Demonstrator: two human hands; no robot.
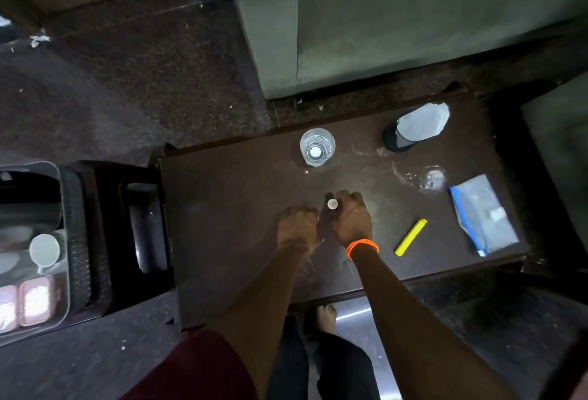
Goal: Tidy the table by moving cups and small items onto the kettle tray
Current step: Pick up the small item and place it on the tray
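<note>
The right hand (351,221), with an orange band (362,247) on its wrist, curls its fingers around a small dark object with a white round top (332,204) and holds it just above the desk (229,208). The left hand (297,227) is beside it, fingers curled into a fist; whether it holds anything, I cannot tell. Farther on the desk stand a clear glass (317,147) and a dark bottle (413,129). To the right lie a yellow stick (411,237) and a plastic bag (483,215). The tray (63,240) with a white cup (45,250) is well apart on the left.
</note>
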